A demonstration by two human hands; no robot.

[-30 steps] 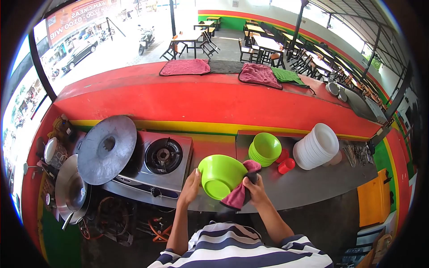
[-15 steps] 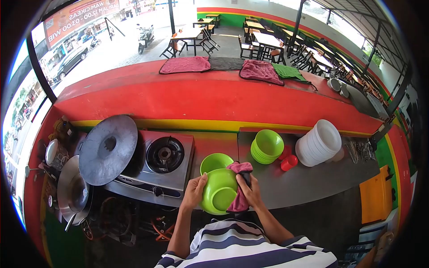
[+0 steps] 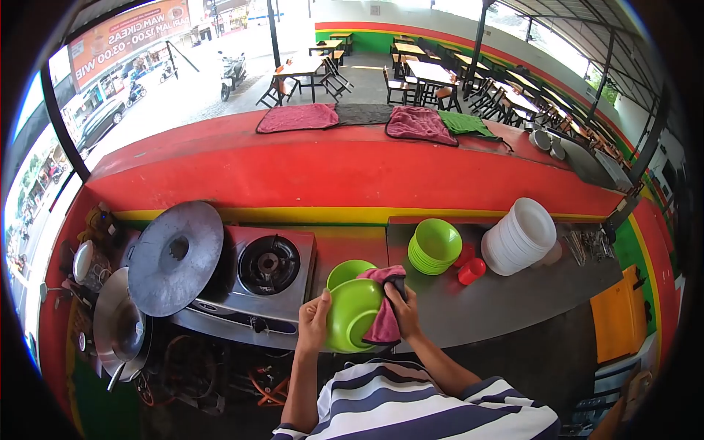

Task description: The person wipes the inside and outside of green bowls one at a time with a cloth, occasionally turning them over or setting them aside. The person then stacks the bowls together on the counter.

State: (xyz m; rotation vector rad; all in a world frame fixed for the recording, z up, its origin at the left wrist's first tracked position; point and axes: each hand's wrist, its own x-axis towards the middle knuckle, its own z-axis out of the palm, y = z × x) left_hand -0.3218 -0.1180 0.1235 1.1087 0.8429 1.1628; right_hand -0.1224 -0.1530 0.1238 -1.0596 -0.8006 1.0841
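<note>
My left hand (image 3: 314, 320) grips the left rim of a green bowl (image 3: 346, 312), thumb on its outer side. The bowl is tilted, with its base ring facing me. In my right hand (image 3: 404, 308) is a pink cloth (image 3: 382, 323) with a dark edge, pressed against the bowl's right side and partly covering it. Just behind, a second green bowl (image 3: 347, 272) sits on the metal counter, its lower part hidden by the held one. A stack of green bowls (image 3: 435, 246) stands farther back to the right.
Left of my hands is a gas stove (image 3: 269, 264), with a large round metal lid (image 3: 176, 257) and a wok (image 3: 117, 323) beyond. A red cup (image 3: 471, 270) and stacked white bowls (image 3: 519, 236) stand at right. A red ledge (image 3: 352, 169) holding cloths runs behind.
The held bowl has turned slightly, its base ring now more to the right and partly covered by the cloth. My right hand and the cloth have shifted over the bowl. The view has tilted a little.
</note>
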